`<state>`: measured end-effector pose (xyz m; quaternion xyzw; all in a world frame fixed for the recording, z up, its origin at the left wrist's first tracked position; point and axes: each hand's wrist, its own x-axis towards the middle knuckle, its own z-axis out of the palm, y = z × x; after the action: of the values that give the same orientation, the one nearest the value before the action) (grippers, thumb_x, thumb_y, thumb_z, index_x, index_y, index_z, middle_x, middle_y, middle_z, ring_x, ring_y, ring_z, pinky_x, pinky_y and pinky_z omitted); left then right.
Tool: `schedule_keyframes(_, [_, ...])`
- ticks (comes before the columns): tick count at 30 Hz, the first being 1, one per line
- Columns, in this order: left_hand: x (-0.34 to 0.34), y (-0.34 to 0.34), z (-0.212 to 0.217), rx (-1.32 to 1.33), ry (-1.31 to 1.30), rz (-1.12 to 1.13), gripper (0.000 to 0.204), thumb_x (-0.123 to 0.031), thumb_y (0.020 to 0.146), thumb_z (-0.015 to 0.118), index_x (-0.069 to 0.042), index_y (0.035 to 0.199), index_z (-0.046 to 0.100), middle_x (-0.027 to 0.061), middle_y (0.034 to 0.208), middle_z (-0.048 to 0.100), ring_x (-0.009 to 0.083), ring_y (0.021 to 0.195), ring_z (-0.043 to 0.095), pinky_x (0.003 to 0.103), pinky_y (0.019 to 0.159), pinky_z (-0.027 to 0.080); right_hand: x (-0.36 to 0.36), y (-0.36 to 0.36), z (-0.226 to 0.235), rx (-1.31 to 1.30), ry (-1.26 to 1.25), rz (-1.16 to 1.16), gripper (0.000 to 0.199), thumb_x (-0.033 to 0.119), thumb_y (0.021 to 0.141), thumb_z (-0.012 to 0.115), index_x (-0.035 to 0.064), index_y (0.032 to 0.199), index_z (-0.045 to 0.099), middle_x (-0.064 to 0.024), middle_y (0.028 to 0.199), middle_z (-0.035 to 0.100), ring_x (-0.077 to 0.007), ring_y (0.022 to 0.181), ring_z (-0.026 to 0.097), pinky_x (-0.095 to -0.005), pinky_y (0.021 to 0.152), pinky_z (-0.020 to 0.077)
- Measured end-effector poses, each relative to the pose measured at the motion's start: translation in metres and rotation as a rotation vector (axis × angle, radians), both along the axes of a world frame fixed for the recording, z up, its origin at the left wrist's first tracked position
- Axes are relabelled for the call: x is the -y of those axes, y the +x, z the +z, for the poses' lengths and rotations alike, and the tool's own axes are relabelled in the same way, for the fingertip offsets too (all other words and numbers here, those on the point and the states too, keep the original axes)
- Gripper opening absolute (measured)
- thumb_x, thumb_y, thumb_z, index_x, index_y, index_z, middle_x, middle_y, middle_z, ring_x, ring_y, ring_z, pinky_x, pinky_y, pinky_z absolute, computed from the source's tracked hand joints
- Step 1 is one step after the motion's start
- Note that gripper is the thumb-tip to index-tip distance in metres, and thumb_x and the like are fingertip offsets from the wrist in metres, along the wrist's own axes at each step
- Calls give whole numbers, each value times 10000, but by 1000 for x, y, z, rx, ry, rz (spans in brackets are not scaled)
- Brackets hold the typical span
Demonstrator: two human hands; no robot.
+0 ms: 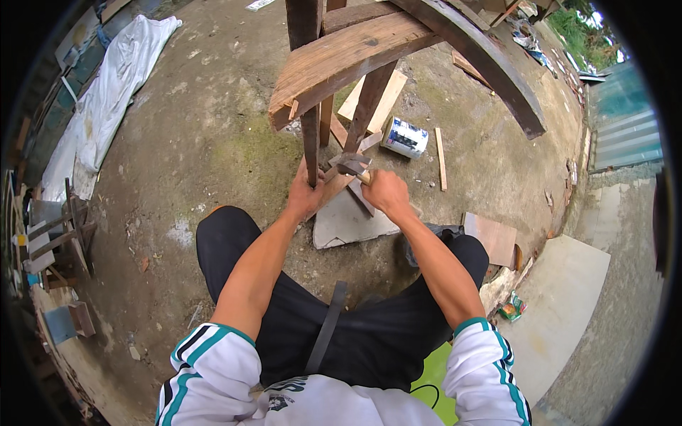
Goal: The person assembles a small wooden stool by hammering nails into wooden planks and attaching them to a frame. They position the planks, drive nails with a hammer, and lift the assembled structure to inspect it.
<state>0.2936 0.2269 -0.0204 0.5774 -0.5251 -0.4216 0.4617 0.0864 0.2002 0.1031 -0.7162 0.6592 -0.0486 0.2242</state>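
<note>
My right hand (387,192) is closed round the handle of a hammer (353,165). The hammer's metal head lies close to the lower end of a slanting wooden post (371,106). To its left, my left hand (303,190) grips the foot of a dark upright wooden leg (310,145), its fingers partly hidden behind the wood. A short wooden strip (332,186) slants between the two hands. Both posts belong to a wooden frame topped by a thick plank (348,60) and a dark curved beam (483,64). Beneath the hands is a pale flat slab (349,224).
A white and blue can (405,138) lies on its side beyond my right hand, near a loose thin stick (441,160) and pale boards (387,99). At right are a flat sheet (558,312) and a wall (625,206). White sheeting (114,99) covers things at far left.
</note>
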Motion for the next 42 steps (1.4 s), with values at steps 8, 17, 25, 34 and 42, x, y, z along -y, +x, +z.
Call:
schedule_keyframes(8, [8, -13, 14, 55, 17, -76, 756, -15, 862, 554, -132, 1558, 283, 31, 923, 604, 135, 838, 588, 265, 818, 482, -12, -19, -61, -29, 5, -75, 297, 238, 797, 649, -1, 961, 711, -268, 852, 698, -447, 799, 687, -507, 749, 559])
schedule_keyframes(17, [7, 8, -17, 291, -99, -52, 785, -13, 866, 560, -127, 1573, 239, 26, 924, 610, 131, 819, 589, 266, 797, 486, 4, 6, -21, 340, -353, 6, 246, 216, 824, 621, 9, 918, 716, -276, 884, 696, -447, 811, 684, -514, 753, 553])
schedule_keyframes(25, [-2, 2, 9, 86, 27, -2, 167, -76, 865, 617, -70, 1026, 570, 59, 868, 587, 180, 823, 583, 332, 769, 482, 6, -4, -11, 111, -38, -108, 246, 215, 793, 660, 40, 956, 718, -265, 899, 694, -451, 853, 678, -506, 783, 551])
schedule_keyframes(34, [12, -7, 8, 112, -28, -1, 265, -81, 865, 613, -67, 1127, 576, 64, 914, 625, 188, 846, 613, 340, 788, 495, 15, -26, -36, -141, 78, 15, 230, 206, 807, 619, 7, 871, 716, -264, 852, 694, -459, 805, 678, -508, 741, 556])
schedule_keyframes(42, [3, -22, 17, 72, -6, -22, 178, -44, 871, 599, -51, 1049, 596, 72, 963, 576, 180, 883, 598, 325, 838, 485, -3, -27, -67, -53, 92, -107, 242, 189, 803, 617, -6, 910, 714, -246, 902, 708, -428, 854, 698, -512, 760, 559])
